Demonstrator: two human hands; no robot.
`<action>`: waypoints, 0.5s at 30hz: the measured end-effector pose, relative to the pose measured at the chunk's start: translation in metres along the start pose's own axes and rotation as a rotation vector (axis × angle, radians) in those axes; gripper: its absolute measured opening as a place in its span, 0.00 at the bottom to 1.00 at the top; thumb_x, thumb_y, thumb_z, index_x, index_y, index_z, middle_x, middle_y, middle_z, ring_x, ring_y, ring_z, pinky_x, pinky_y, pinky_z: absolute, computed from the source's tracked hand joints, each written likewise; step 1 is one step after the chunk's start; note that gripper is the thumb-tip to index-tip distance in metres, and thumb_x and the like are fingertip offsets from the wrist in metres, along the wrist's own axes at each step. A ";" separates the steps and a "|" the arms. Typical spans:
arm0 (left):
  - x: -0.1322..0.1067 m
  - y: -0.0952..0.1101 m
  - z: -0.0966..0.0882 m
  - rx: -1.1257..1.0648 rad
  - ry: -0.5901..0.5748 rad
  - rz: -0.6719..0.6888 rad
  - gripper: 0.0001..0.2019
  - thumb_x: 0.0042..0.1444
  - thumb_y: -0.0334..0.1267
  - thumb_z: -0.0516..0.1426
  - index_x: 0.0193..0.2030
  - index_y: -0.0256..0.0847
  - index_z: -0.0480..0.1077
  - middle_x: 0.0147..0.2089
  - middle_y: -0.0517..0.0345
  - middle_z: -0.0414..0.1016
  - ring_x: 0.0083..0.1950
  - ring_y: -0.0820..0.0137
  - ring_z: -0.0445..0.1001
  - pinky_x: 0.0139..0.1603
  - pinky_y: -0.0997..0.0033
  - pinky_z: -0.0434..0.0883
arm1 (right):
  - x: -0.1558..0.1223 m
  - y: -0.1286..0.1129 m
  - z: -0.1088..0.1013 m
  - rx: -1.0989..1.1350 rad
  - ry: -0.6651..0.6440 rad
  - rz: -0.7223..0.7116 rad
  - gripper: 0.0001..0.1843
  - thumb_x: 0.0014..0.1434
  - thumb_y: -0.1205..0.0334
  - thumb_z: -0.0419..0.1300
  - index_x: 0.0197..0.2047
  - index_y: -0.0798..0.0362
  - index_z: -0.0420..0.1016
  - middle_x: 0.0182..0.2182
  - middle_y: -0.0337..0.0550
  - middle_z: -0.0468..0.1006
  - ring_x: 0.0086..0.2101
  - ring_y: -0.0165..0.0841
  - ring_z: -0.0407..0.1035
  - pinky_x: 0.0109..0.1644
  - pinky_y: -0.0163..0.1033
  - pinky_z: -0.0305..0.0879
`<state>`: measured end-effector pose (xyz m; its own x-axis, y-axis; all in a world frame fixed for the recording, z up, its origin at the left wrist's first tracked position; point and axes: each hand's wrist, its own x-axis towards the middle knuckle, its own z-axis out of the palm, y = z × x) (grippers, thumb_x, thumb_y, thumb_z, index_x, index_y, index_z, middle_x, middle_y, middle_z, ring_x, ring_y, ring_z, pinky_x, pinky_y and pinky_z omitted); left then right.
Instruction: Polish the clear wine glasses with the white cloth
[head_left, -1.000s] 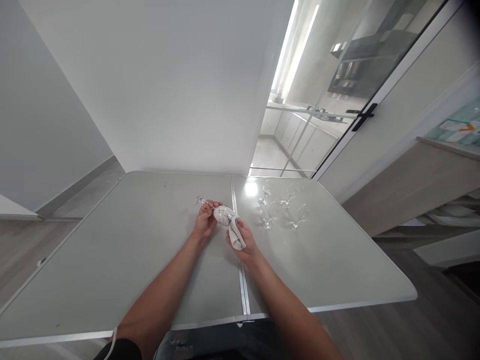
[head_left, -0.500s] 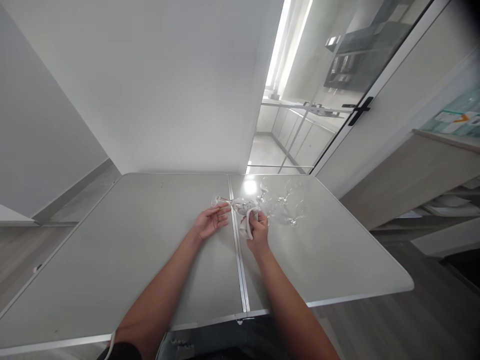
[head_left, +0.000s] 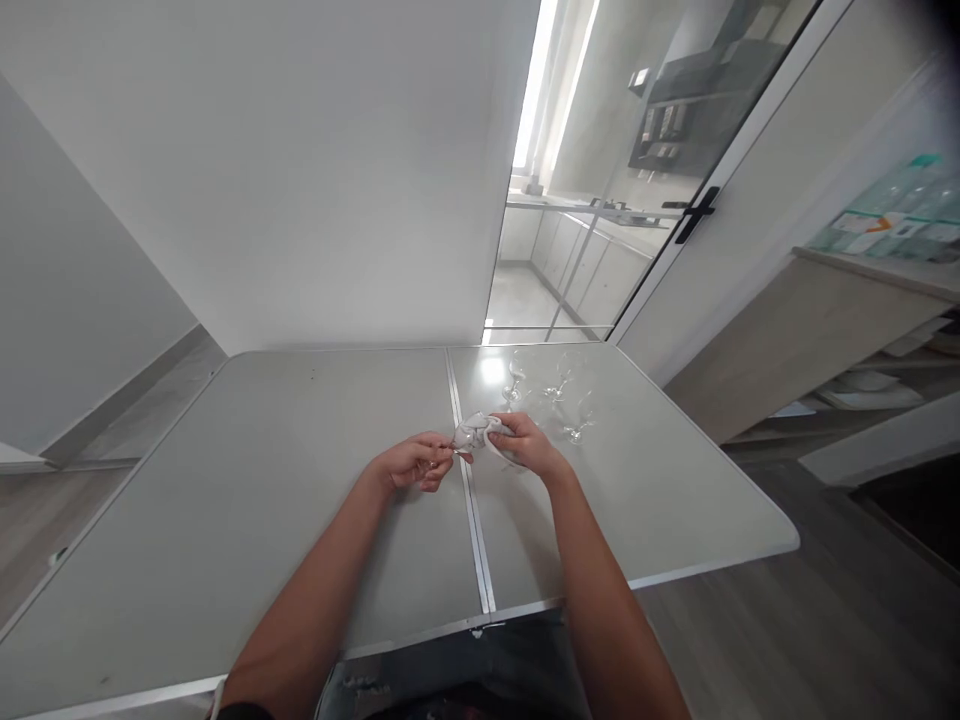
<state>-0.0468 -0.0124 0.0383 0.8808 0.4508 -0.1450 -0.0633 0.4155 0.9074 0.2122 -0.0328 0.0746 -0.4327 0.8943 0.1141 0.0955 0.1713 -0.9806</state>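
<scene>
Both hands busy. Left hand [head_left: 416, 461] has its fingers closed round the stem end of a wine glass [head_left: 466, 435]; right hand [head_left: 526, 446] grips a white cloth [head_left: 496, 440] at the mouth, w/ part of it prob. tucked inside the bowl. Glass is held on its side btwn the hands, over the metal strip [head_left: 474, 525] that splits the tabletop [head_left: 300, 530]; can't tell how high.

Step looks like cloth work on the bowl. Best: hold nr the bowl, not just the foot, b/c the stem is prob. the weak pt. Turn glass & cloth gently against each other, no hard twist. Ease the cloth in, don't jam it; go light on the rim.

Edges: near edge runs under both forearms, far edge along the wall [head_left: 337, 200], rt side ends in a rounded corner. At least three other glasses [head_left: 575, 434] stand rt of the strip, just past the right hand; poss. one more hidden there. They're see-through, so easy to clip: keep swings fwd & rt small. More room to move L of the strip and back twd the body, but stay inside the near edge.
</scene>
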 end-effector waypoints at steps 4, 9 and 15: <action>0.010 0.010 0.022 0.524 0.174 0.131 0.16 0.66 0.48 0.54 0.47 0.37 0.72 0.21 0.61 0.68 0.22 0.70 0.68 0.29 0.71 0.66 | -0.001 -0.021 -0.004 0.024 0.111 0.191 0.16 0.53 0.49 0.66 0.32 0.55 0.79 0.26 0.38 0.75 0.28 0.31 0.64 0.33 0.35 0.58; 0.032 -0.007 0.031 1.096 0.746 0.347 0.16 0.64 0.45 0.56 0.53 0.39 0.72 0.24 0.58 0.70 0.24 0.67 0.69 0.32 0.69 0.62 | 0.005 -0.029 0.011 0.133 0.373 0.215 0.19 0.49 0.47 0.70 0.34 0.55 0.80 0.26 0.39 0.76 0.26 0.31 0.66 0.29 0.35 0.60; 0.035 -0.018 0.021 0.471 0.801 0.528 0.19 0.67 0.51 0.52 0.55 0.39 0.68 0.21 0.64 0.67 0.25 0.68 0.72 0.32 0.70 0.67 | 0.021 -0.014 0.032 0.289 0.906 -0.102 0.24 0.58 0.38 0.61 0.43 0.51 0.76 0.26 0.36 0.73 0.25 0.29 0.64 0.27 0.34 0.60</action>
<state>-0.0047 -0.0207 0.0251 0.2188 0.9433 0.2495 -0.0076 -0.2540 0.9672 0.1727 -0.0294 0.0856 0.4434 0.8815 0.1623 -0.1819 0.2658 -0.9467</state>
